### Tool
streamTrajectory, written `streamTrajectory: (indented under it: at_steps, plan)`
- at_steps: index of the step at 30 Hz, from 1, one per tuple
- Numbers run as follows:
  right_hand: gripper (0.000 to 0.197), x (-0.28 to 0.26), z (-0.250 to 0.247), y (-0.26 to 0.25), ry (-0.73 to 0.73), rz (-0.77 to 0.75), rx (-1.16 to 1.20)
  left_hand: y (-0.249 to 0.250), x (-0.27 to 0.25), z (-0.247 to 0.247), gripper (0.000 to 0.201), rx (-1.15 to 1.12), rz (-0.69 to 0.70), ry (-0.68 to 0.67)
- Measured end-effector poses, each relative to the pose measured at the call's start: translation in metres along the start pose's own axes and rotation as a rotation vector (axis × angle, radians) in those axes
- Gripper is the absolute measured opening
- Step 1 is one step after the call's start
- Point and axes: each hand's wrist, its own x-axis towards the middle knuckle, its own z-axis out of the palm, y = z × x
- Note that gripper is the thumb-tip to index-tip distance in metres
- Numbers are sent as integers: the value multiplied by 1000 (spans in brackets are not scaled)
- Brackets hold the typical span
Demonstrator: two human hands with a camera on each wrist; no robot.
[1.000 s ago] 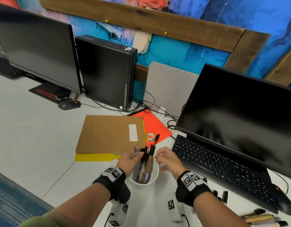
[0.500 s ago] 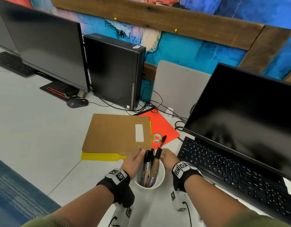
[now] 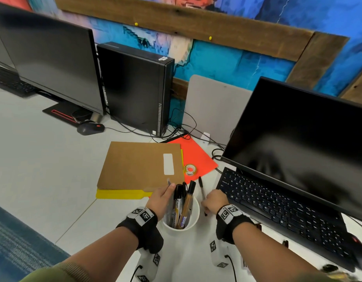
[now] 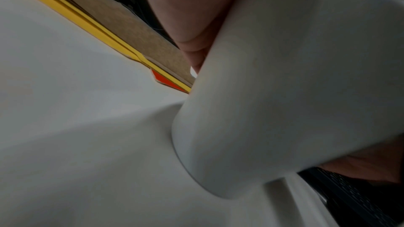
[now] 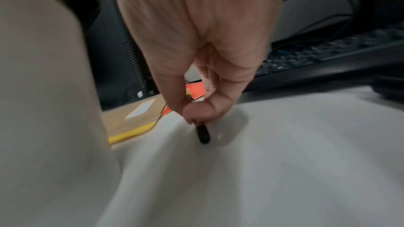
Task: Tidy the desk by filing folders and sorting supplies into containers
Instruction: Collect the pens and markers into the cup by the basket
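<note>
A white cup (image 3: 191, 224) (image 4: 295, 92) stands on the desk with several markers (image 3: 179, 202) upright in it. My left hand (image 3: 161, 198) grips the cup's left side, fingers and thumb wrapped round its wall. Just right of the cup, my right hand (image 3: 213, 201) pinches a black pen (image 3: 202, 192) (image 5: 202, 133) between thumb and fingers, its lower end close to the desk. Behind the cup lies a stack of folders: brown (image 3: 141, 165) on top, yellow (image 3: 119, 194) under it, orange-red (image 3: 198, 157) sticking out to the right. A small tape roll (image 3: 189, 169) rests on the orange-red folder.
A black keyboard (image 3: 277, 210) and monitor (image 3: 302, 143) fill the right side, a mouse (image 3: 359, 253) at the far right. A black computer tower (image 3: 135, 88), a second monitor (image 3: 47, 60), another mouse (image 3: 90, 128) and cables (image 3: 182, 127) line the back. More markers (image 3: 336, 271) lie bottom right.
My right hand has left the cup's rim and moved right, and now pinches the black pen beside the cup. My left hand has stayed on the cup.
</note>
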Motion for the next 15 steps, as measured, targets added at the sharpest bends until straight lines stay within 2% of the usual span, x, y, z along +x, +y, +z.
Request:
streamTrajectory:
  at_steps: [3,5,7,10,12,15]
  plan:
    - [35,-11,-15,8,-3,-38,492,-1,0,1,49,-2,4,0]
    - [30,-25,-27,6,23,-69,867,0,0,1,42,5,-7,1]
    - [25,-40,-39,0,29,-130,1086,2,-2,0,40,-8,-22,1]
    - [20,-62,-46,-8,-29,-227,1073,7,-7,3,39,-24,-27,18]
    - [16,-68,-39,-9,-35,-256,898,13,-12,4,34,-56,-36,39]
    - [21,-70,-21,-8,32,-282,657,17,-16,7,27,-87,-27,42]
